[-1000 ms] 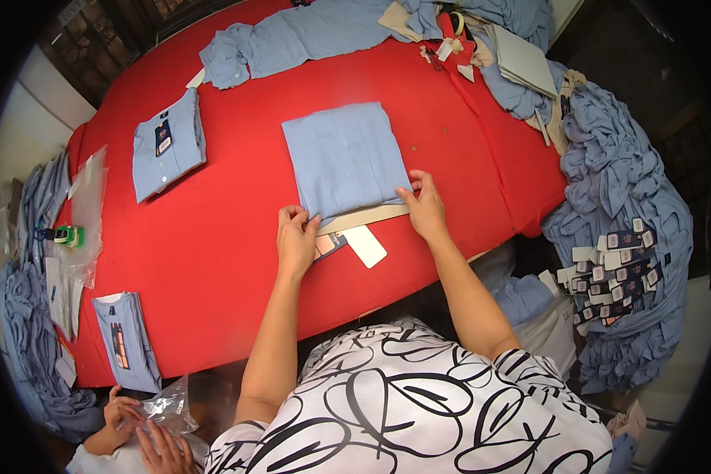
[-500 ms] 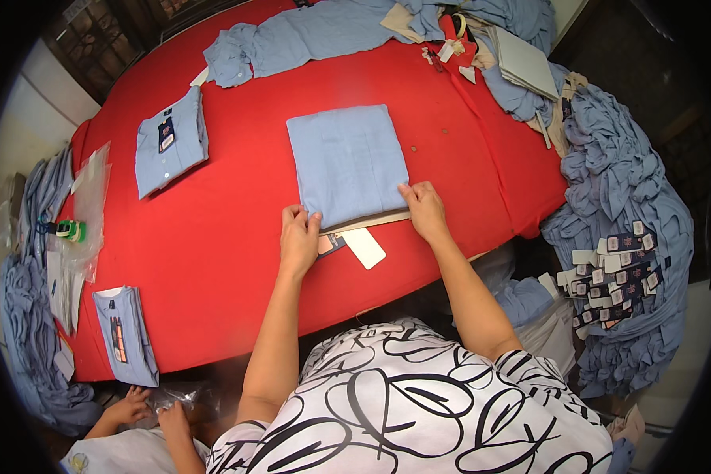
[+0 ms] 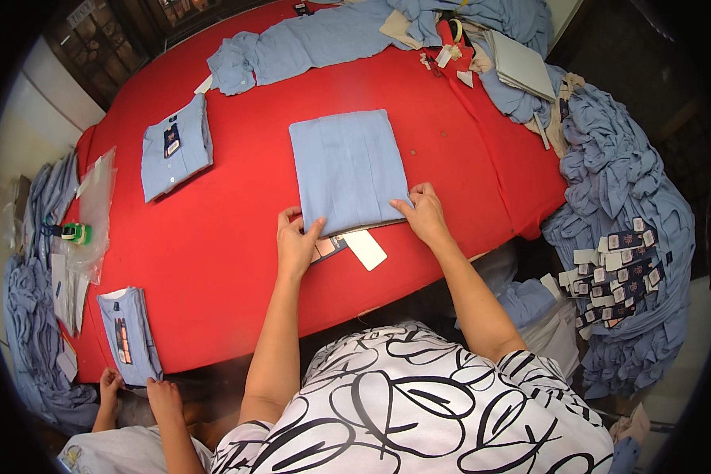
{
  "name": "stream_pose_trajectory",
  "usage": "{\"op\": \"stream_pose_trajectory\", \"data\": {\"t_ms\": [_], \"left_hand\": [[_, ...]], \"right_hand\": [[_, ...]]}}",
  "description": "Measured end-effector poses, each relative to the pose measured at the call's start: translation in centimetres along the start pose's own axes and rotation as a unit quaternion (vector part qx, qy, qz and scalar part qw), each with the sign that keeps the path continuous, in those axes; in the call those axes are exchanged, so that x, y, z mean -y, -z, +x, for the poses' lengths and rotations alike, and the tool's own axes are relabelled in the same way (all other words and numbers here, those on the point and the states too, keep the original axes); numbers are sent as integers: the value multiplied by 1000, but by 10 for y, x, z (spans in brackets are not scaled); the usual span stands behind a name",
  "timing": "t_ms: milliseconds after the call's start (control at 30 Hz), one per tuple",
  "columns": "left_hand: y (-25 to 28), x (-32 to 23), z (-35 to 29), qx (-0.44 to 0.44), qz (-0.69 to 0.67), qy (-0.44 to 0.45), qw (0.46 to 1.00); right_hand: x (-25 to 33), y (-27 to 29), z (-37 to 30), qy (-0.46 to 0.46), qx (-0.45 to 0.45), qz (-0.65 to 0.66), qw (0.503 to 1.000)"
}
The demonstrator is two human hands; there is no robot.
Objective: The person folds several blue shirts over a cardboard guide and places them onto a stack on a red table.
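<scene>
A light blue shirt [image 3: 347, 166], folded into a flat rectangle, lies on the red-covered table [image 3: 237, 245] before me. Its near left corner is pinched by my left hand [image 3: 296, 241], thumb on top. My right hand [image 3: 425, 215] grips the near right corner in the same way. Out from under the near edge stick a white tag [image 3: 363, 249] and a dark tag with an orange patch [image 3: 326, 249]. The layers inside the fold are hidden.
Another folded shirt with a tag [image 3: 178, 150] lies at left. Nearer, a co-worker's hands [image 3: 138, 387] touch a packed shirt [image 3: 130, 336]. Clear plastic bags [image 3: 95, 221] lie at the left edge. Piled shirts with many tags [image 3: 620, 268] hang at right; loose shirts [image 3: 308, 47] lie along the back.
My fingers have shifted on the near edge, and the shirt's front edge now reaches down over the pale layer that showed below it. The co-worker's hands rose from a plastic bag to the packed shirt.
</scene>
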State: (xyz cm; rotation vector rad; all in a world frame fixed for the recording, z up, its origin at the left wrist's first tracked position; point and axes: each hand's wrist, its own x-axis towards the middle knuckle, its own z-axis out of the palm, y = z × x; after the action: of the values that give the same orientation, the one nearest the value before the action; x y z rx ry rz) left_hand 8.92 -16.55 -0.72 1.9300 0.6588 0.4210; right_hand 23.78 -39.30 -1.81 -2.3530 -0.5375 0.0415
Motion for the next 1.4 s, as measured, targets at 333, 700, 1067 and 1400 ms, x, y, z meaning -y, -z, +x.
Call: {"op": "stream_pose_trajectory", "data": {"t_ms": [333,700,1067,1400], "left_hand": [[-8,-3,4,-42,196,-35,979],[-8,-27,-18,-1,-17,17,1000],[34,-205,33,174,-312,-194,914],[-133,-114,176,167,40,-143,975]], "right_hand": [[12,-4,-4,-37,-57,-71,995],[2,18,-19,-38,-56,140,988],[65,220,-5,34,57,541,839],[-126,126,111,-87,17,350,933]]}}
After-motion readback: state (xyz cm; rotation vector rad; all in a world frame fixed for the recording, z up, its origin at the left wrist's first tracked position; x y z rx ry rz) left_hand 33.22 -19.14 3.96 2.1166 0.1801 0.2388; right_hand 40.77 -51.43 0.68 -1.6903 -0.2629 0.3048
